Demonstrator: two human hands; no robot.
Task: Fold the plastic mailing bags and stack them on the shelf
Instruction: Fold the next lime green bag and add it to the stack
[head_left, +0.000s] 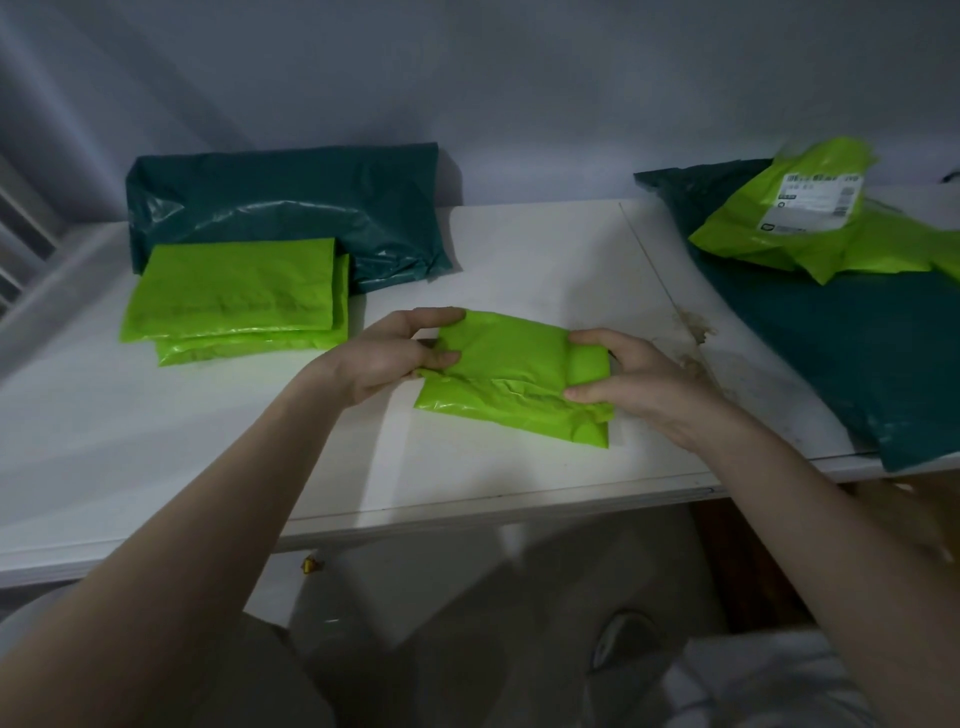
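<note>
Both hands are pinching a lime-green mailing bag (511, 376) that is lying partly folded near the front middle of the white shelf (545, 249), the left hand (387, 358) gripping its left edge and the right hand (631, 382) its right end. To the left of that bag, a folded green stack (234, 296) is already sitting in front of a folded dark teal bag (285, 208), so the job looks roughly midway. To its right, an unfolded green bag (810, 218) and loose teal bags (852, 353) are waiting; the white shipping label (818, 195) is showing print too blurred to read.
</note>
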